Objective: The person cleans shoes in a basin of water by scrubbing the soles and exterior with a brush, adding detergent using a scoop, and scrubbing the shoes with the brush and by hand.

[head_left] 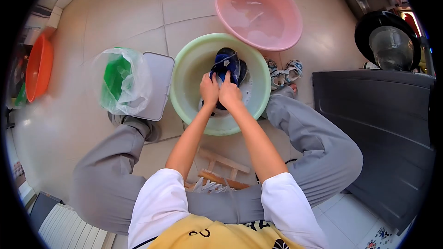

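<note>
A dark blue shoe (226, 58) with laces is held over the light green basin (181, 67). My left hand (209, 89) grips the near left side of the shoe, fingers closed on it. Beside it my right hand (230, 93) holds the near right side, its thumb or index finger pressed at the shoe's opening. Another dark piece, perhaps a second shoe (242, 72), shows at the right behind the first one. Some water or suds lie in the basin, and my hands and forearms hide part of its inside.
A pink basin (221, 4) with water stands beyond the green one. At left are a grey lid or tray (161, 87) and a plastic bag (138, 83) with something green. An orange basin (39, 69) is farther left; a black cabinet (374, 124) stands at right.
</note>
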### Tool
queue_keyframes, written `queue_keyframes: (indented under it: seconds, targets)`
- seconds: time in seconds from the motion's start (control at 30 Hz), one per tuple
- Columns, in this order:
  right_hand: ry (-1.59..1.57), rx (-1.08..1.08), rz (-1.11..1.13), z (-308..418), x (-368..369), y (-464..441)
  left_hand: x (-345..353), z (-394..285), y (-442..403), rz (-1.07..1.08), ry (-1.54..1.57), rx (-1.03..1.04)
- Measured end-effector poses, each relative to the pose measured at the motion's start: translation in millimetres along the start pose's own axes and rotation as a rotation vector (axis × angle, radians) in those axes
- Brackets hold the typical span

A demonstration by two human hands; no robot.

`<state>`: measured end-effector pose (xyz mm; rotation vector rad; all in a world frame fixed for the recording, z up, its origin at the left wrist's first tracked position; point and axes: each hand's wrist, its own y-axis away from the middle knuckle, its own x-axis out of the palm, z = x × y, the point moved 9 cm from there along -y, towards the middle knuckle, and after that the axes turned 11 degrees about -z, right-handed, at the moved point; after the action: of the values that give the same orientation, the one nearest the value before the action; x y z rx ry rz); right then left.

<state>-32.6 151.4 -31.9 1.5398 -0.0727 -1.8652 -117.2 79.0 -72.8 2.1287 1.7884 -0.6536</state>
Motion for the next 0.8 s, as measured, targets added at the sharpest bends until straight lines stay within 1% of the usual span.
queue_keyframes:
  seconds: [0.07, 0.13, 0.17, 0.2, 0.23, 0.27, 0.3, 0.33, 0.37, 0.4, 0.43, 0.47, 0.53, 0.57, 0.6, 0.67, 0.7, 0.73, 0.8]
  targets:
    - [0.030, -0.025, 0.011, -0.7, 6.3, -1.3, 4.6, 6.3, 0.5, 0.031, 0.007, -0.005]
    - [-0.076, -0.076, -0.058, 2.3, 7.9, -10.8, 1.2, 8.2, -1.0, 0.051, -0.013, -0.031]
    - [-0.120, -0.039, -0.108, 0.2, 8.3, -17.4, 0.8, 6.1, -0.4, 0.071, 0.041, -0.024]
    - [-0.119, -0.037, -0.094, 2.0, 12.7, -20.8, 0.2, 6.6, 2.3, 0.090, 0.091, -0.019]
    - [-0.183, 0.038, -0.156, -2.4, 9.9, -24.7, 3.4, 5.9, 9.8, 0.088, 0.112, 0.035]
    - [-0.248, 0.111, -0.220, -4.9, 8.9, -28.9, 2.9, 3.8, 15.1, 0.070, 0.199, 0.068]
    - [-0.314, 0.117, -0.343, -6.5, 10.8, -33.3, 1.6, 11.5, 16.8, 0.059, 0.206, 0.065]
    - [-0.314, 0.113, -0.336, -10.6, 28.1, -48.4, 1.9, 16.9, 15.9, 0.045, 0.217, 0.061]
    - [-0.360, 0.016, -0.441, -12.3, 38.6, -60.9, 0.8, 19.1, 17.2, 0.049, 0.206, 0.050]
    - [-0.408, -0.079, -0.546, -3.4, 29.7, -56.6, -2.9, 19.2, 17.3, 0.026, 0.191, 0.061]
    - [-0.420, -0.059, -0.454, -4.2, 33.9, -60.2, -6.0, 17.0, 15.4, 0.001, 0.182, 0.078]
    - [-0.417, -0.054, -0.453, -5.5, 30.7, -57.4, -6.4, 15.4, 15.6, 0.006, 0.183, 0.074]
    - [-0.404, 0.087, -0.335, -8.9, 16.0, -45.5, -0.7, 8.8, 15.8, 0.040, 0.173, 0.084]
    - [-0.354, 0.106, -0.284, -11.6, 15.3, -44.5, 0.6, 5.4, 14.3, 0.042, 0.185, 0.084]
    - [-0.344, 0.104, -0.291, -12.3, 9.2, -36.9, -1.2, 2.2, 12.2, 0.010, 0.166, 0.090]
    - [-0.336, 0.034, -0.276, -9.1, 2.4, -13.2, -4.9, -2.3, 12.4, -0.024, 0.154, 0.082]
    - [-0.316, 0.039, -0.232, -12.6, 5.5, -9.7, -8.6, -3.0, 11.2, -0.047, 0.141, 0.069]
    - [-0.311, 0.034, -0.233, -13.6, 4.6, -9.9, -12.2, -3.2, 8.3, -0.072, 0.125, 0.059]
    - [-0.253, 0.040, -0.212, -17.3, 7.8, -14.5, -13.1, -6.0, 7.8, -0.066, 0.094, 0.052]
